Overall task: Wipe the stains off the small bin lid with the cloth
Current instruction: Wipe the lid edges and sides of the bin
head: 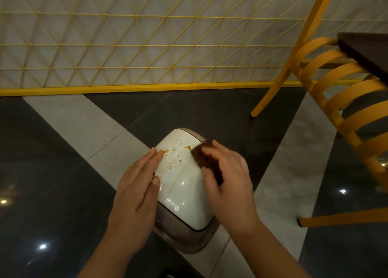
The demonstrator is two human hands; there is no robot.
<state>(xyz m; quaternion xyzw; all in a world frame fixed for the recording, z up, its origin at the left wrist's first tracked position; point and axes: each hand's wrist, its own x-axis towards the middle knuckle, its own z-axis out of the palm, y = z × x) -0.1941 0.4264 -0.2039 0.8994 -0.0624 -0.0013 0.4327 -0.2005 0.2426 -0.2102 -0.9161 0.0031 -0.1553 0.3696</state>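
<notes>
Two bare forearms reach forward from the bottom edge toward a small bin standing on the floor. Left hand (137, 185) lies flat along the left edge of the white bin lid (184, 185), its fingers straight and close together, fingertips near the far left corner and the thumb resting on the lid's surface. Right hand (227, 177) grips a dark brown cloth (206, 156), fingers curled over it, pressing it against the right side of the lid. Between the two hands, on the far half of the lid, brown stains (175, 158) show as scattered specks and a few larger orange-brown blotches. Beneath the lid sits the beige bin body (189, 242). Glossy dark and pale floor tiles (63, 172) surround it. Farther right stands a yellow slatted chair (344, 101) beside a dark tabletop (369, 53). Beyond runs a yellow lattice fence (136, 42).
</notes>
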